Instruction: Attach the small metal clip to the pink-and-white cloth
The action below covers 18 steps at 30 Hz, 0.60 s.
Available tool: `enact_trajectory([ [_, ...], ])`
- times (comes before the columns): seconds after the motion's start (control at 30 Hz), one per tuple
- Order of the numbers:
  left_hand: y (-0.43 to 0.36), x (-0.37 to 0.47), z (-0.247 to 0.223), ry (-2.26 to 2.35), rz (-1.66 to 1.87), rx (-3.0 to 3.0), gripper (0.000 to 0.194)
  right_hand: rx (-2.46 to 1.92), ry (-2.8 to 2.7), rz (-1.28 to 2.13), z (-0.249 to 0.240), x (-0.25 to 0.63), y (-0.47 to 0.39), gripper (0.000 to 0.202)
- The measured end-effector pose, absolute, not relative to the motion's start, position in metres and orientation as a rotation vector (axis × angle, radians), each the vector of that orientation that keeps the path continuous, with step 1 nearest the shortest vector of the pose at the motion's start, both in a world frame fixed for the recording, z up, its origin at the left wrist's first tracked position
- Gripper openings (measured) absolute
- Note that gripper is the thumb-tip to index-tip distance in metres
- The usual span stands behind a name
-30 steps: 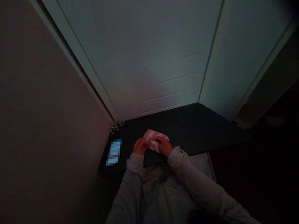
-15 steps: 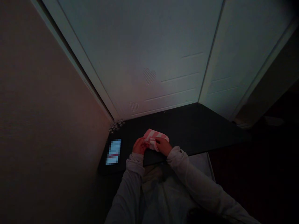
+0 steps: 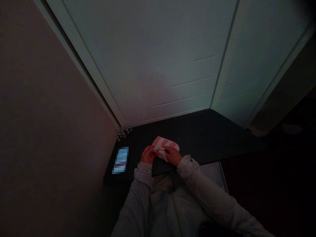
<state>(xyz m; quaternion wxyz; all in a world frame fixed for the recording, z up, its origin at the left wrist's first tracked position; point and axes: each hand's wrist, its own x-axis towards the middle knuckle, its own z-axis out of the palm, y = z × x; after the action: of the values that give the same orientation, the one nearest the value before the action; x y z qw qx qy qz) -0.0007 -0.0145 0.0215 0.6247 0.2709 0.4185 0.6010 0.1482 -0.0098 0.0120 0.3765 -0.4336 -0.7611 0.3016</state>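
Note:
A pink-and-white striped cloth piece (image 3: 166, 144), sock-like with a rounded right end, rests over the dark tabletop between my hands. My left hand (image 3: 147, 154) is at its left end with the fingers curled onto the fabric, and a reddish glow falls on the fingertips. On the near right side, my right hand (image 3: 173, 155) pinches a folded-over part of the same cloth. Dim light hides the details of the fingers and the cloth's underside.
A lit phone (image 3: 120, 160), its screen blurred, lies on the left of the black table (image 3: 204, 138). Small shiny objects (image 3: 124, 133) cluster in the back left corner. White panels with heart patterns (image 3: 158, 80) rise behind, and a wall (image 3: 61, 131) stands at the left.
Both hands stay in nearly the same place on the striped cloth. The left fingers have shifted slightly, and the view has moved a little.

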Motion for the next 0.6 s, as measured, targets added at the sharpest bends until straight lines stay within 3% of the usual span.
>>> enact_trajectory([
  [0.6, -0.0147, -0.0009, 0.0207, 0.952, 1.378, 0.621, 0.021, -1.06, -1.967, 0.781, 0.0126, 0.1487, -0.0111, 0.016],
])
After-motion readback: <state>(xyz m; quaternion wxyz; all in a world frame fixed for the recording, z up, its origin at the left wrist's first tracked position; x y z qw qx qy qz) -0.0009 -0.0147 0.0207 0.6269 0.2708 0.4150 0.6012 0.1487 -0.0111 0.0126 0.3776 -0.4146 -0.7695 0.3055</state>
